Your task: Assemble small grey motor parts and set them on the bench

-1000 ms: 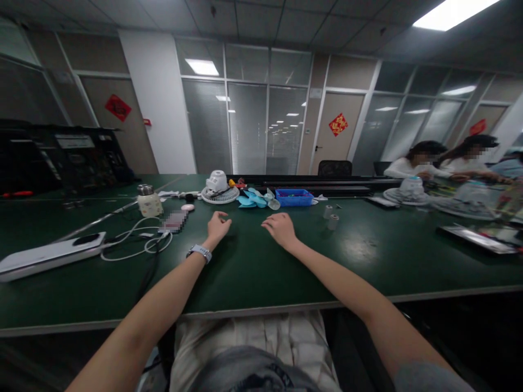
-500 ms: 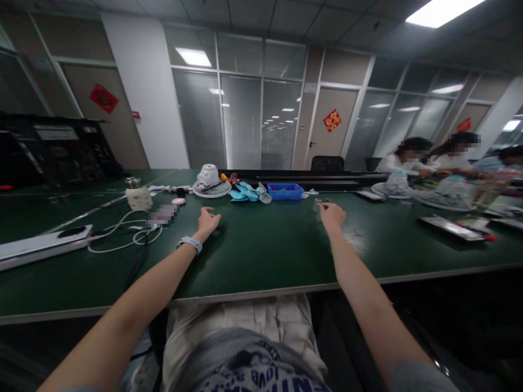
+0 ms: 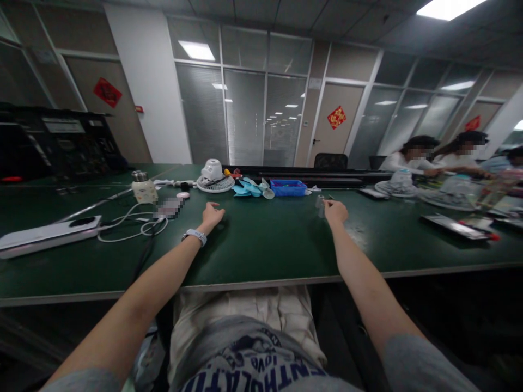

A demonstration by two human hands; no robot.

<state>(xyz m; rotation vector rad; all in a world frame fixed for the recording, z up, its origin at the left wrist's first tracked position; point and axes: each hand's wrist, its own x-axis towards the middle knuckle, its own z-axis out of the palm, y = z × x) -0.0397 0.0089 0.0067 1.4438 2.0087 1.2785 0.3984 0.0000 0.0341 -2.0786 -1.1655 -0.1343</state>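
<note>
My left hand (image 3: 212, 216) hovers over the left middle of the green table (image 3: 265, 239), thumb and forefinger apart, with nothing visible in it. On that wrist is a light watch. My right hand (image 3: 336, 211) is farther right, its fingertips drawn together in a pinch. Right beside those fingertips is a small greyish, blurred piece (image 3: 321, 204); I cannot tell whether the fingers grip it. Beyond the hands are light-blue fan blades (image 3: 248, 188), a white fan base with its round grille (image 3: 214, 182), and a blue basket (image 3: 288, 188) with small things in it.
To the left are a cream bottle (image 3: 144, 190), white cables (image 3: 122, 234), and a long white device (image 3: 51, 235). A phone-like slab (image 3: 455, 226) lies to the right. Co-workers (image 3: 420, 158) sit at the far right by other fan parts. The table's front edge (image 3: 261, 286) is near me.
The view has shifted slightly. Both hands stay in nearly the same places over the table. More of the greyish piece beside my right fingertips now shows.
</note>
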